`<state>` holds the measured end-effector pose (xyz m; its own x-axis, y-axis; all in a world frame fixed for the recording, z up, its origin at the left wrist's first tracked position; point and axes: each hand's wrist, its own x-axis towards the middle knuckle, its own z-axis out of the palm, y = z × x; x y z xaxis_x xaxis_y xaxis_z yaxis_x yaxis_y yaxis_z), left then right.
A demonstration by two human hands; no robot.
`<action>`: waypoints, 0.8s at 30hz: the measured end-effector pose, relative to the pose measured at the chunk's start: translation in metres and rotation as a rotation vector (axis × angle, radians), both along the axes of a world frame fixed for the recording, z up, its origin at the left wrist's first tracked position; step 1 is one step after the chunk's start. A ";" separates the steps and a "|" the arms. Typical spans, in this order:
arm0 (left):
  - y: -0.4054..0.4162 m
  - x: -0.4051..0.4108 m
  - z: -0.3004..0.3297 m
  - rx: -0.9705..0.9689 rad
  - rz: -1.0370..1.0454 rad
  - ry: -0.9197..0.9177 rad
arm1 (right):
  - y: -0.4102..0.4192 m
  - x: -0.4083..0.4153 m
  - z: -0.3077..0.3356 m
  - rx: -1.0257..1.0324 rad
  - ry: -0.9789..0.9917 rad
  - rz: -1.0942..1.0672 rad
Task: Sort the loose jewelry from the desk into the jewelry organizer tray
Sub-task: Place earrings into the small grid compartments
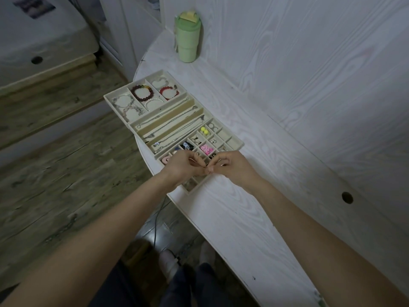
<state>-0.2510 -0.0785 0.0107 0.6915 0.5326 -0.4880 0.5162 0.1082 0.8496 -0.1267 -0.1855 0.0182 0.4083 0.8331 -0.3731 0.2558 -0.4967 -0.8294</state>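
While 2 hands, left hand and right hand, pinch 1 small piece over 1 tray.

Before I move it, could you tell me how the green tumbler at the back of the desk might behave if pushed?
The green tumbler is tall with a narrower base, so it could tip if pushed near the lid. Its smooth wall may be slippery. I cannot tell whether it is full, so its weight is uncertain.

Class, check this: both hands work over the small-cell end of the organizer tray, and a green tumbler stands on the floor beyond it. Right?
Not quite. The head view shows the green tumbler standing on the desk, not the floor. The left hand and right hand do work over the organizer tray.
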 end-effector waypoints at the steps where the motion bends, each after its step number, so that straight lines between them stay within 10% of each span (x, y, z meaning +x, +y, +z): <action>1: 0.000 0.001 -0.002 -0.008 0.009 0.000 | 0.001 -0.001 -0.001 0.001 -0.037 0.003; 24: 0.006 -0.009 -0.040 0.876 -0.441 0.310 | 0.036 0.030 -0.046 -0.239 -0.644 0.602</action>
